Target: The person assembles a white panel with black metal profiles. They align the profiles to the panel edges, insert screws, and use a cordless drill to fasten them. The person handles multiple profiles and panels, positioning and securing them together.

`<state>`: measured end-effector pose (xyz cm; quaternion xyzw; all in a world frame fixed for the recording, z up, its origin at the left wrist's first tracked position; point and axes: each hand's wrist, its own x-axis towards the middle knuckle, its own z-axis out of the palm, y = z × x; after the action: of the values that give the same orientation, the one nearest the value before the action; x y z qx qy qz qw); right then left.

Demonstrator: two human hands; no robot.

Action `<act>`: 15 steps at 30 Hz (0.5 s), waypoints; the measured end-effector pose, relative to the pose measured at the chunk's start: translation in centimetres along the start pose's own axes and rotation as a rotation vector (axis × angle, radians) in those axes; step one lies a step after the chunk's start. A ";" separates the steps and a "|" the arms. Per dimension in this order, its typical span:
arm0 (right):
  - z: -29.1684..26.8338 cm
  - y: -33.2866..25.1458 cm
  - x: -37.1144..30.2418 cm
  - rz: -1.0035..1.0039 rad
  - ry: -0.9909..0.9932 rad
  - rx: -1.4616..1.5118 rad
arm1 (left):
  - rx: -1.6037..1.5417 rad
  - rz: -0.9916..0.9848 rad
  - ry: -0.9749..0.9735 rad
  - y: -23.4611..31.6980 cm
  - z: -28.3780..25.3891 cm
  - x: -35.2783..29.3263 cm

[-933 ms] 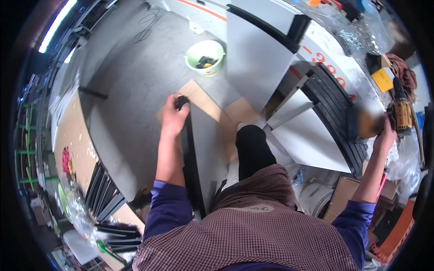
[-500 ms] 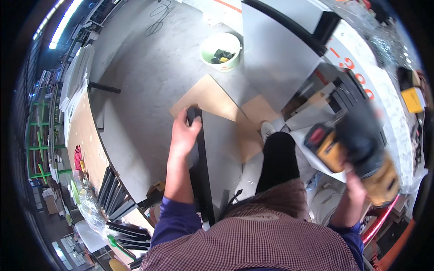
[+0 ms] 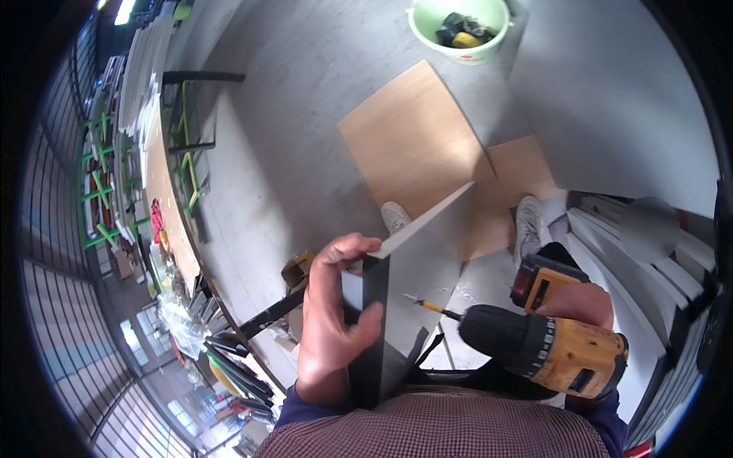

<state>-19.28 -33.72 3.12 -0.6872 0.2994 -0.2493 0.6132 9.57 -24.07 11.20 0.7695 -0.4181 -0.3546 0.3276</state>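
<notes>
Left hand (image 3: 324, 332) clamped on panel (image 3: 427, 263); right hand (image 3: 586, 301) wrapped around drill (image 3: 576, 351).
The panel stands near, left of the drill; the bit (image 3: 439, 308) points left, apart from it. A skidding bit could strike the left thumb (image 3: 366, 327); a loose grip could tip the panel toward the far board (image 3: 416, 133).

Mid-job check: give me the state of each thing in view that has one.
Left hand: closed on black-edged panel
Right hand: closed on drill
Black-edged panel: held up on edge
Drill: bit fitted, aimed toward the panel; running or not, cannot tell
Bucket: upright, with black and yellow items inside
Wood-coloured board: lying flat on the floor
</notes>
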 end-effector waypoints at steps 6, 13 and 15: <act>0.6 6.6 2.8 -0.192 -0.284 0.322 | -0.051 -0.094 -0.015 0.2 -0.7 0.0; 1.4 8.0 1.4 -0.247 -0.334 0.296 | -0.024 -0.017 -0.064 -0.3 -1.0 0.3; 1.4 8.1 1.3 -0.222 -0.363 0.287 | -0.071 0.024 -0.076 -0.9 -0.9 0.5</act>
<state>-18.22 -34.28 -5.15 -0.6552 0.0685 -0.2276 0.7171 10.90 -23.94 10.80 0.7383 -0.4266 -0.3942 0.3428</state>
